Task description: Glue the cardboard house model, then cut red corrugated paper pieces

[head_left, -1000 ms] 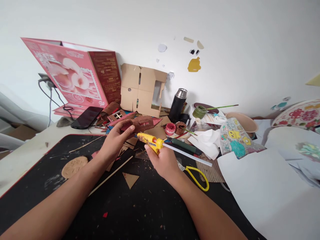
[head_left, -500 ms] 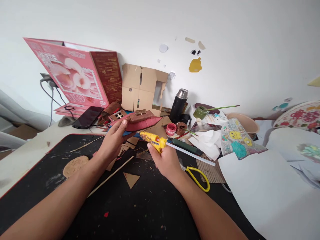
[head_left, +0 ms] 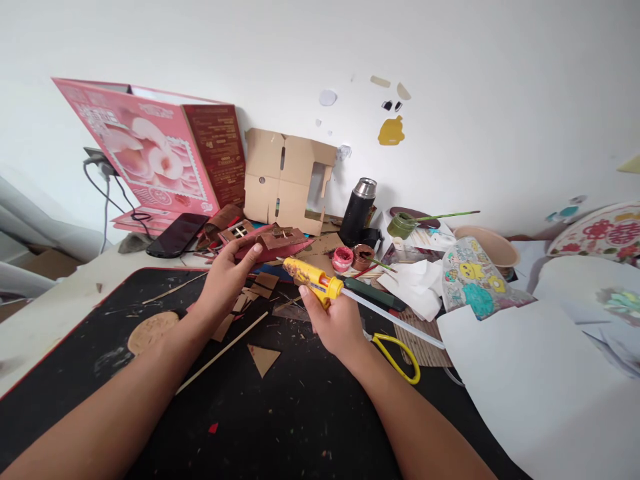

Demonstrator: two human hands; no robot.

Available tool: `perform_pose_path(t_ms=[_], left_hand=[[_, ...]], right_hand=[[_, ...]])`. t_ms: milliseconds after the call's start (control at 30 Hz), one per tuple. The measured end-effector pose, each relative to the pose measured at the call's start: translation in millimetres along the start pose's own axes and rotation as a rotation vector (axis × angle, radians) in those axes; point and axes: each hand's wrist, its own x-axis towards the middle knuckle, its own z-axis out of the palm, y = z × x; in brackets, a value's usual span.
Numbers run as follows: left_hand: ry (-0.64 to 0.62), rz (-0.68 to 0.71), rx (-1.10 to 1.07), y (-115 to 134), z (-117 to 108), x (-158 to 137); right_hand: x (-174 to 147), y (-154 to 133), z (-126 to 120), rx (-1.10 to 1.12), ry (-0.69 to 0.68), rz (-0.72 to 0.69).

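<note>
My left hand [head_left: 231, 275] is closed around the near end of a red model boat [head_left: 300, 248] with a brown cabin that has a small window in its side. The thumb lies on top, and part of the hull is hidden by the hand. My right hand [head_left: 339, 327] grips a yellow glue gun [head_left: 313, 277], whose nozzle points left toward the boat's near side, close to it. I cannot tell whether the nozzle touches it. From the gun's back end a long translucent glue stick [head_left: 395, 317] sticks out to the right.
Cardboard scraps [head_left: 263, 360] and a thin wooden strip [head_left: 223, 353] lie on the black mat [head_left: 270, 427]. Yellow-handled scissors [head_left: 400, 360] rest right of my hand. Behind stand paint jars [head_left: 343, 258], a black flask [head_left: 357, 212], cardboard [head_left: 295, 177] and a phone [head_left: 177, 235].
The boat has tilted in my left hand, so the cabin's window side now faces me. My right hand and the glue gun have shifted slightly right, the nozzle angled more upward.
</note>
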Motion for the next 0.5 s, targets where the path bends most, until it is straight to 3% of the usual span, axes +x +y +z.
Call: perform_pose_path(t_ms=[200, 500], left_hand=[[-0.005, 0.173, 0.3, 4.4, -5.5, 1.2], [0.012, 0.25, 0.421, 4.7, -5.1, -0.2]], right_hand=[[1.1, -0.6, -0.9, 0.085, -0.019, 0.067], [1.9, -0.8, -0.8, 0.104, -0.016, 0.096]])
